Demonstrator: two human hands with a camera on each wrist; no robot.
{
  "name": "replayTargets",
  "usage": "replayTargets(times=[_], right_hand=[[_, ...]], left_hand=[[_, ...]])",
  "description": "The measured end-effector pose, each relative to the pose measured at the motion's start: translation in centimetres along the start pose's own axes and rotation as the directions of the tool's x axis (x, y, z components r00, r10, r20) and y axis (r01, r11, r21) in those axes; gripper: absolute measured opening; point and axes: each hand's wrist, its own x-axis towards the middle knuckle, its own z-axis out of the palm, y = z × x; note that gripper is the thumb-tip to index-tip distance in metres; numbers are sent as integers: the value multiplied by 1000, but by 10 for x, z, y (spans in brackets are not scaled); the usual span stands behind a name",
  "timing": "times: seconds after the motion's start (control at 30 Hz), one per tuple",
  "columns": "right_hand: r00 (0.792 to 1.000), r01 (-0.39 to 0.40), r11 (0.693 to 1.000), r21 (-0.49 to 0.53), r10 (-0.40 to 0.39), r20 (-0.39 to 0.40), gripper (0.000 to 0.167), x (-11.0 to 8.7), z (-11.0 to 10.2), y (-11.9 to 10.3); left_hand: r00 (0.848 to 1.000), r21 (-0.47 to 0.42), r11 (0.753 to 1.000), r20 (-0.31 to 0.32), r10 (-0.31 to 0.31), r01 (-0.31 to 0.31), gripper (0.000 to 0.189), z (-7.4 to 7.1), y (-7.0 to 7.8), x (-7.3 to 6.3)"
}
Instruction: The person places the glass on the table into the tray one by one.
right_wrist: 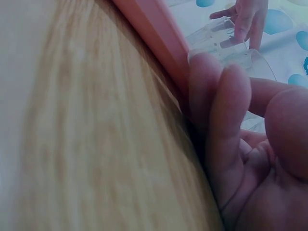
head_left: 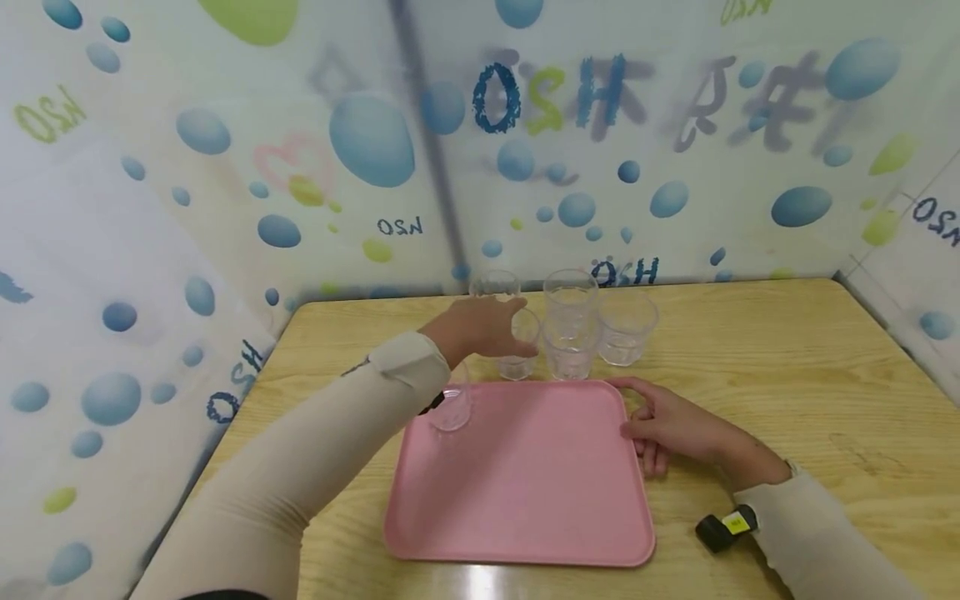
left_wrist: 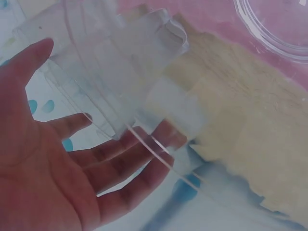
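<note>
My left hand point(head_left: 483, 327) reaches over the table beside a clear tumbler point(head_left: 517, 367), its thumb and fingers spread apart. In the left wrist view the fingers point(left_wrist: 120, 192) stand around the clear tumblers without closing on one. Beyond the hand is another tumbler point(head_left: 497, 282). One more tumbler point(head_left: 452, 412) stands on the pink tray point(head_left: 525, 483) at its back left corner, partly hidden by my left forearm. At the tray's back right corner my right hand point(head_left: 671, 425) holds the rim, thumb on top and fingers point(right_wrist: 228, 106) curled against the side.
Several more clear tumblers stand behind the tray, among them a front one point(head_left: 572, 354), a back one point(head_left: 570, 287) and a right one point(head_left: 628, 329). The wooden table point(head_left: 787, 367) meets a patterned wall covering point(head_left: 675, 108) at its back edge.
</note>
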Motion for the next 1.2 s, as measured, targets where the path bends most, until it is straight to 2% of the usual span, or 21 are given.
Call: replayTargets(times=[0.13, 0.37, 0.53, 0.77, 0.9, 1.07, 1.2], right_hand=[[1000, 2, 1000, -8, -2, 0, 72, 1, 0, -1], [1000, -13, 1000, -5, 13, -11, 72, 3, 0, 0], [1000, -8, 1000, -16, 7, -16, 74, 1, 0, 0], [1000, -1, 1000, -25, 1, -9, 74, 1, 0, -1], [1000, -15, 999, -28, 15, -10, 74, 2, -2, 0], [1000, 3, 1000, -17, -3, 1, 75, 3, -1, 1], [1000, 6, 1000, -13, -6, -2, 75, 2, 0, -1]], left_hand=[[1000, -34, 999, 5, 4, -4, 91, 1, 0, -2], [1000, -37, 999, -14, 6, -6, 90, 1, 1, -4], [999, -69, 997, -24, 29, -31, 89, 2, 1, -6], [995, -82, 995, -93, 48, -56, 90, 2, 0, -10], [993, -105, 992, -106, 57, -68, 91, 2, -2, -12], [986, -165, 981, -145, 83, -107, 90, 0, -4, -19], [984, -211, 971, -158, 79, -112, 89, -4, -6, -30]])
